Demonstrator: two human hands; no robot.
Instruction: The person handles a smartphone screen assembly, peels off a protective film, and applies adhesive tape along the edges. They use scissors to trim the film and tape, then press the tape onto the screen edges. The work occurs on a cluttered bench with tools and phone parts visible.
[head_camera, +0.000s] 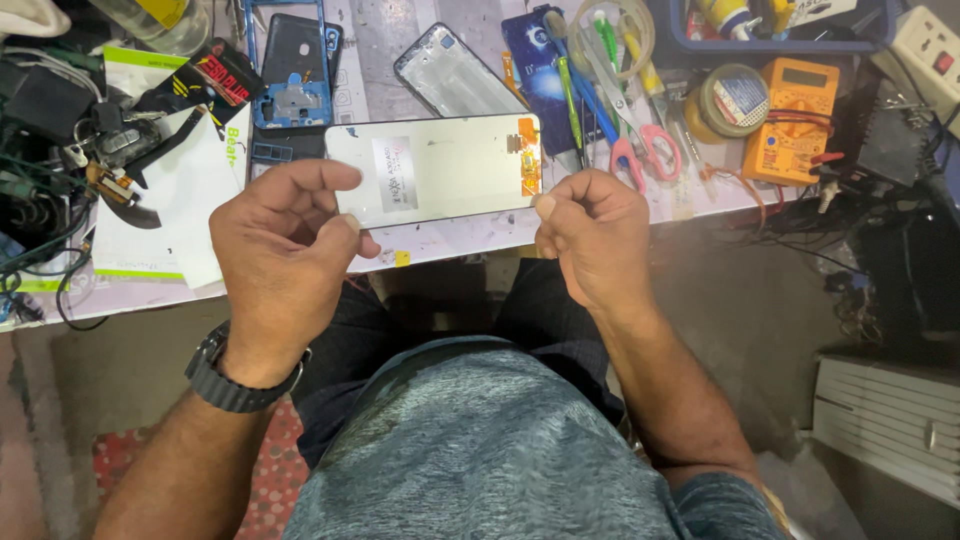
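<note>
A white phone display panel (450, 168) with an orange flex cable at its right end is held level above the workbench edge. My left hand (280, 260) pinches its left end, with the thumb on the lower corner. My right hand (588, 238) grips the panel's lower right corner by the orange flex. A black watch sits on my left wrist.
On the bench lie a blue phone frame (292, 75), a silver phone frame (450, 72), a dark blue back cover (538, 70), tweezers and brushes, pink-handled scissors (645, 150), an orange multimeter (795, 120), a solder tin (732, 100) and white papers (170, 210). Tangled cables crowd the left side.
</note>
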